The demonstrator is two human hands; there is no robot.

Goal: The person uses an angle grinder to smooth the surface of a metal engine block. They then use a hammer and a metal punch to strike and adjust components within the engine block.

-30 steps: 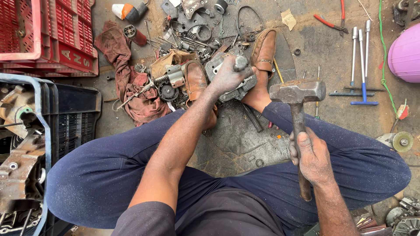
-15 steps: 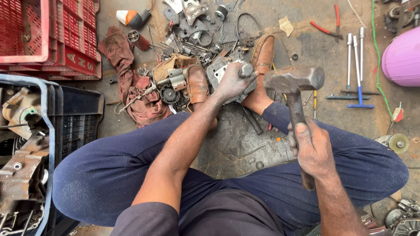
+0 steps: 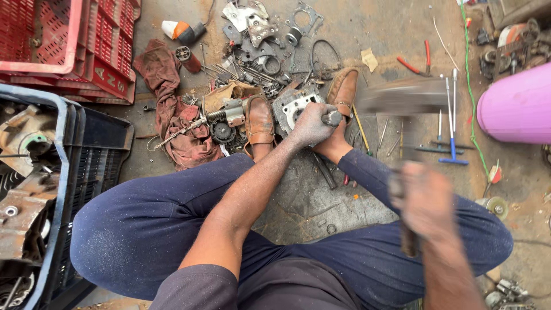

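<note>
Stained concrete workshop floor (image 3: 379, 23) fills the view, littered with metal parts. At centre, the left hand (image 3: 310, 123) is closed around a short steel punch (image 3: 333, 118), set on a grey engine casting (image 3: 293, 103) that lies between two brown leather shoes (image 3: 259, 123).

At 3 o'clock from the punch, the hammer (image 3: 402, 97) is motion-blurred, head level with the punch and apart from it. The right hand (image 3: 425, 204) is wrapped tightly round its handle at 5 o'clock.

At 9 o'clock lies a crumpled red-brown rag (image 3: 172, 103). At 10 o'clock stands a red plastic crate (image 3: 86, 51) with white lettering on its side wall. At 8 o'clock, a black crate (image 3: 97, 166) with a blue rim holds rusty castings. At 2 o'clock, a pink plastic drum (image 3: 516, 106) stands beside a blue T-handle wrench (image 3: 451, 120).

Compared with half a second earlier, the hammer head sits higher and further right, and is blurred; the left hand keeps the same grip.
</note>
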